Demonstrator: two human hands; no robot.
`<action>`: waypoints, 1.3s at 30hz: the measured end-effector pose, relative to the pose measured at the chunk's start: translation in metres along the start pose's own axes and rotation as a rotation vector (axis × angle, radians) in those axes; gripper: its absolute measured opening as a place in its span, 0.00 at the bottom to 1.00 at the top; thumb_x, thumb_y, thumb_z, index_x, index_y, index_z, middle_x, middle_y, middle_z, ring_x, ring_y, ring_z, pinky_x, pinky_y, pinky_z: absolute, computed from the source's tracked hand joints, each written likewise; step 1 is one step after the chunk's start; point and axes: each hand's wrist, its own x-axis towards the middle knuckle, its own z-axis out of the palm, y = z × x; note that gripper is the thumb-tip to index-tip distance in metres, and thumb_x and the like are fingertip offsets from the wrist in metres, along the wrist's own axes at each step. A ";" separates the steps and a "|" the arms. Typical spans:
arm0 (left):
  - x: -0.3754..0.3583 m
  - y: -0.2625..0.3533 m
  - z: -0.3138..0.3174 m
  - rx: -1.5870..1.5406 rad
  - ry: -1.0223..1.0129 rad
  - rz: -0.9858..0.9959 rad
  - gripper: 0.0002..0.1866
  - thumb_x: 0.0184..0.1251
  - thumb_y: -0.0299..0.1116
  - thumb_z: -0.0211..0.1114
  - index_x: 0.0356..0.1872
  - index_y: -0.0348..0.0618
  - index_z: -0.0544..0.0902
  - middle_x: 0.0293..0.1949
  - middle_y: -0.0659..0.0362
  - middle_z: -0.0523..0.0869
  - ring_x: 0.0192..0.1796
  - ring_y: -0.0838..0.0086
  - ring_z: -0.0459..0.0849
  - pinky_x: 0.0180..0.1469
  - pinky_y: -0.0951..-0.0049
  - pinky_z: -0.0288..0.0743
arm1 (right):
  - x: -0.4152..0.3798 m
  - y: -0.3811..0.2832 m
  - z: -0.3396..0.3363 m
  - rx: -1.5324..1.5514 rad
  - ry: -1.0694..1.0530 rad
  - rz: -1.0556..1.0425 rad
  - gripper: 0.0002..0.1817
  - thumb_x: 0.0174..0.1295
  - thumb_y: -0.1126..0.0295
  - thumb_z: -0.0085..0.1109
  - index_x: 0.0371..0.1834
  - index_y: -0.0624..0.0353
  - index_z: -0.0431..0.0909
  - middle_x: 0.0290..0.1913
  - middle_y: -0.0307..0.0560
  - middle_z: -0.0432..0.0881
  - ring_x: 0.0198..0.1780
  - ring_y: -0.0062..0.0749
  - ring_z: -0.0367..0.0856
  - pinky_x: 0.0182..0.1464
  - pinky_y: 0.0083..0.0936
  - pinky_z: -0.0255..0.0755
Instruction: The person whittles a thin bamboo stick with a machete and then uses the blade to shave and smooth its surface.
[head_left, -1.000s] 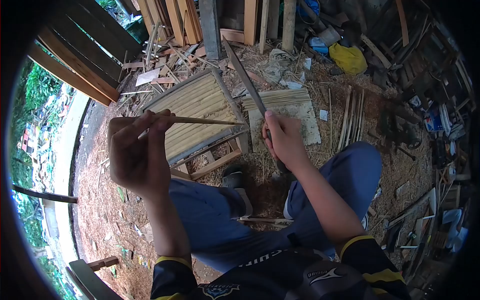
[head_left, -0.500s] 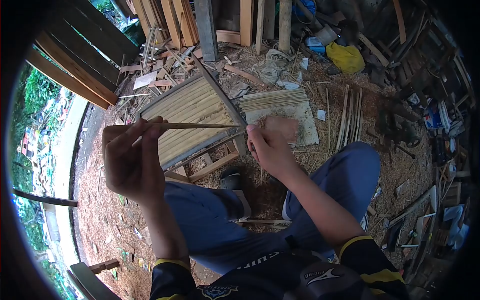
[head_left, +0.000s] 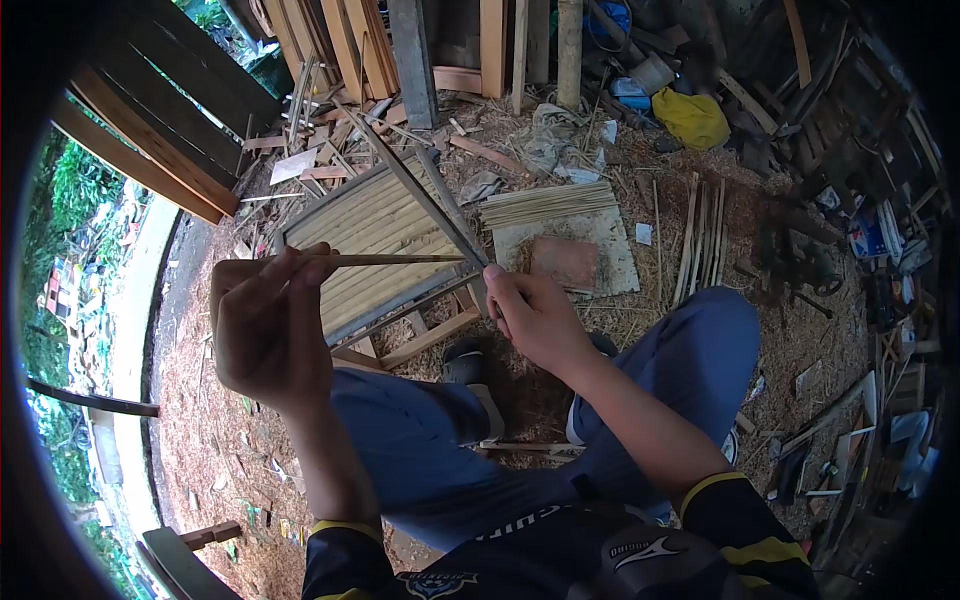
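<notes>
Pale tan, the thin stick [head_left: 390, 259] is lying near-level across the view, long axis running L to R, free end pointing at the R hand [head_left: 537, 318] and ending close by the blade's lower end. It is crossing above the near part of the slatted table [head_left: 365, 225], tip over the near R corner. Dark grey, flat, metal-looking, the long blade [head_left: 408, 178] is slanting from the R hand up-L, passing over the table's R part and reaching beyond the far edge.

Table: slats showing pale yellow, rounded, parallel; frame weathered grey, wood-like. Pale board [head_left: 615, 262] is resting beyond the R edge, w/ bundle of thin sticks [head_left: 550, 205] along its far side and flat reddish-brown piece [head_left: 565, 262] on it.

Grip, L hand [head_left: 275, 325]: fingertips pinching the stick's L end, thumb and fingers closed on it, other fingers curling. Grip, R hand: fingers closing round the blade's handle end, thumb lying along top; handle mostly hidden. Stick-to-blade contact: can't tell.
</notes>
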 end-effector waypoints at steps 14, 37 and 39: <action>0.000 0.004 -0.001 -0.016 -0.020 -0.026 0.11 0.65 0.06 0.65 0.45 0.26 0.82 0.43 0.48 0.81 0.46 0.57 0.92 0.51 0.61 0.93 | -0.005 -0.007 -0.002 0.059 -0.011 -0.007 0.32 0.84 0.47 0.42 0.24 0.58 0.74 0.16 0.33 0.69 0.17 0.16 0.66 0.24 0.22 0.60; -0.004 0.024 0.003 0.090 -0.094 0.039 0.14 0.59 0.09 0.72 0.43 0.34 0.85 0.37 0.49 0.87 0.42 0.63 0.92 0.42 0.70 0.89 | -0.024 -0.030 0.000 0.037 -0.018 -0.161 0.29 0.83 0.49 0.45 0.27 0.58 0.74 0.17 0.35 0.70 0.19 0.17 0.68 0.24 0.23 0.62; -0.006 0.033 0.005 0.158 -0.119 0.075 0.15 0.57 0.11 0.75 0.43 0.37 0.86 0.35 0.50 0.88 0.41 0.64 0.92 0.38 0.71 0.86 | -0.037 -0.048 0.004 0.037 -0.032 -0.210 0.25 0.81 0.53 0.51 0.29 0.61 0.77 0.18 0.43 0.72 0.20 0.27 0.71 0.26 0.32 0.64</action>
